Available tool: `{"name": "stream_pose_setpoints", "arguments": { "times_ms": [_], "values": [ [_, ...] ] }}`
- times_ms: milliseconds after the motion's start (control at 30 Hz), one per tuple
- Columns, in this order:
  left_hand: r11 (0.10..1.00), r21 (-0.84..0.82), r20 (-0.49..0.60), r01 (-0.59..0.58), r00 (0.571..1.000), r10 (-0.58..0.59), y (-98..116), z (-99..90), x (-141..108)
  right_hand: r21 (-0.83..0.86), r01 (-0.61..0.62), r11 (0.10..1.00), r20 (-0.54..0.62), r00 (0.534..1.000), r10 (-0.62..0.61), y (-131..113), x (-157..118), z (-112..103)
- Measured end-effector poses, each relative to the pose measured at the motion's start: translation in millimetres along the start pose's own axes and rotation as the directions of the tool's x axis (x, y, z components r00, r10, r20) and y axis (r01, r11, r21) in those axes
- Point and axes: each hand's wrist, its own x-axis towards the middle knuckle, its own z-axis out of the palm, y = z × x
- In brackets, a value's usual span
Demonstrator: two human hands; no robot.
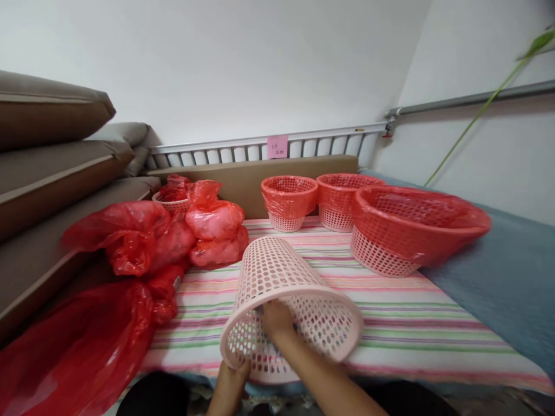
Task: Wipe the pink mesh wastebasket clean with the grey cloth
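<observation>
A pale pink perforated plastic basket [277, 271] lies tilted on its side in front of me, its round mouth toward me. At the lower left of its rim, my left hand [237, 370] grips the edge, the thumb showing and most fingers hidden. My right hand [277, 319] reaches inside the mouth with its fingers curled. Something small and dark shows by those fingers, too unclear to name. Red plastic bags [143, 237] lie to the left, and a loose red bag [82, 346] spreads along the near left.
Three baskets with red liners stand behind and right: one small [288, 222], one in the middle [336, 219], one large [385, 254]. Stacked cushions [56, 162] rise at left. A striped cloth [416, 329] covers the surface. A pink note [277, 147] hangs on the radiator [303, 144].
</observation>
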Motion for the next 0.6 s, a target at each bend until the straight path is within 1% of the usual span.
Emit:
{"name": "stream_pose_setpoints", "arguments": {
  "times_ms": [67, 133, 200, 233, 300, 333, 400, 467, 533, 567, 600],
  "values": [
    [1.000, -0.013, -0.021, -0.018, 1.000, 0.017, 1, 2.4, -3, -0.056, 0.015, 0.998, 0.018, 1.000, -0.014, 3, -37, 11],
    [0.998, -0.021, -0.003, -0.060, 0.998, 0.060, 3, 2.8, -6, -0.093, 0.043, 0.995, 0.030, 0.999, -0.041, 7, -73, 19],
    [0.997, -0.002, 0.030, -0.082, 0.996, 0.082, 7, -0.9, -6, -0.088, 0.052, 0.995, 0.055, 0.997, -0.047, 12, -98, 19],
    [0.996, 0.022, 0.032, -0.086, 0.996, 0.085, 11, -4.6, -5, -0.075, 0.047, 0.996, 0.066, 0.997, -0.042, 15, -105, 16],
    [0.990, 0.091, 0.003, -0.106, 0.994, 0.106, 24, -15.2, -2, -0.068, 0.031, 0.997, 0.057, 0.998, -0.027, 21, -109, 6],
    [0.982, 0.132, -0.029, -0.132, 0.990, 0.137, 32, -21.4, -2, -0.086, 0.015, 0.996, 0.030, 0.999, -0.012, 25, -106, 0],
    [0.953, 0.210, -0.068, -0.219, 0.969, 0.238, 47, -32.6, -3, -0.147, -0.033, 0.989, -0.025, 0.999, 0.029, 31, -96, -8],
    [0.908, 0.274, -0.062, -0.316, 0.937, 0.345, 58, -38.2, -8, -0.203, -0.064, 0.977, -0.038, 0.998, 0.057, 36, -83, -9],
    [0.878, 0.303, -0.023, -0.371, 0.918, 0.396, 58, -35.4, -14, -0.234, -0.064, 0.970, -0.028, 0.998, 0.059, 40, -73, -2],
    [0.882, 0.303, -0.001, -0.362, 0.925, 0.379, 54, -31.1, -16, -0.240, -0.060, 0.969, -0.028, 0.998, 0.055, 41, -70, 2],
    [0.899, 0.293, 0.025, -0.324, 0.943, 0.332, 47, -25.6, -17, -0.241, -0.055, 0.969, -0.038, 0.998, 0.047, 43, -68, 7]
  ]
}}
